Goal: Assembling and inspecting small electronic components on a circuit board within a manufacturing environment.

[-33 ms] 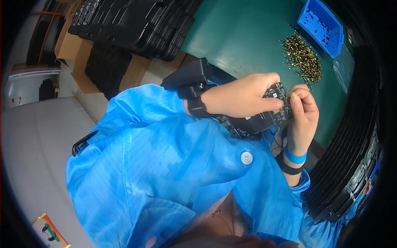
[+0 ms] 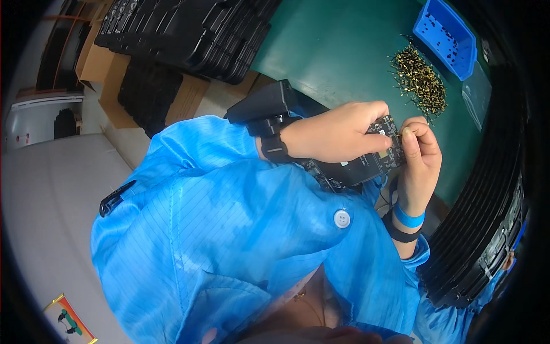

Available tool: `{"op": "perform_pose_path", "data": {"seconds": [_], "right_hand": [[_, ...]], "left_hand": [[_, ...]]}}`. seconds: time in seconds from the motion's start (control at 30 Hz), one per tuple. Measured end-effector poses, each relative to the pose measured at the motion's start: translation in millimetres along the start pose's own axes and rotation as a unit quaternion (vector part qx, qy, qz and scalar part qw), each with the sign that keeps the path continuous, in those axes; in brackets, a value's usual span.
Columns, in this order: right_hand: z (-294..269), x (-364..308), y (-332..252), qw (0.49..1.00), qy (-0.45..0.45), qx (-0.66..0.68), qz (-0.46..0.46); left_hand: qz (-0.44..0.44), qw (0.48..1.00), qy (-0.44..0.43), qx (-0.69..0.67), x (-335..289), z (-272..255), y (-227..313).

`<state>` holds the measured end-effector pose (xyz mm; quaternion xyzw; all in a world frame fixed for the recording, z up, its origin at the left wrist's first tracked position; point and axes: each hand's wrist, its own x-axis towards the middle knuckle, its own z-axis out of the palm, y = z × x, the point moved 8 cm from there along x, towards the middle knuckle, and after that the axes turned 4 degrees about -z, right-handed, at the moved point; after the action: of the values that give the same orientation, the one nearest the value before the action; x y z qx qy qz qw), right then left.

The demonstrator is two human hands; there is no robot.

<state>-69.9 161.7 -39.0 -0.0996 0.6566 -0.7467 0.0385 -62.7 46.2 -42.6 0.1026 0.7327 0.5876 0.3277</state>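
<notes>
My left hand (image 2: 338,133), with a black device strapped to its wrist, is closed on a black circuit board (image 2: 358,170), thumb lying across the upper face. The board is tilted in front of my blue smock, and part of it is hidden under the hand. At the board's right-hand edge, thumb and index finger of my right hand (image 2: 421,150) are pinched together. A tiny gold-coloured bit seems to show at those fingertips, too small to name. Beyond the hands, a heap of small gold-and-black pin-like parts (image 2: 421,80) lies on the green tabletop (image 2: 326,51).
A blue bin (image 2: 468,64) holding small dark bits stands behind the heap, beside a clear plastic bag (image 2: 476,98). Stacked black trays rise at the far left (image 2: 189,34) and along the right (image 2: 475,229). Cardboard boxes (image 2: 109,94) sit left of the table.
</notes>
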Motion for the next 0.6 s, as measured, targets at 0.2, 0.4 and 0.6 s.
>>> {"op": "perform_pose_path", "data": {"seconds": [0.2, 0.4, 0.6], "right_hand": [[3.6, -2.1, 0.9, 1.000, 0.002, 0.003, 0.009], [3.8, 0.7, 2.0, 1.000, 0.007, 0.001, -0.002], [7.6, 2.6, 2.5, 1.000, -0.008, 0.005, -0.003]], "left_hand": [[0.111, 0.993, 0.026, 0.017, 0.3, 0.1, 1.3], [0.097, 0.995, 0.023, 0.002, -0.4, 0.6, 1.9], [0.105, 0.992, 0.040, 0.050, 0.0, -1.1, 3.9]]}}
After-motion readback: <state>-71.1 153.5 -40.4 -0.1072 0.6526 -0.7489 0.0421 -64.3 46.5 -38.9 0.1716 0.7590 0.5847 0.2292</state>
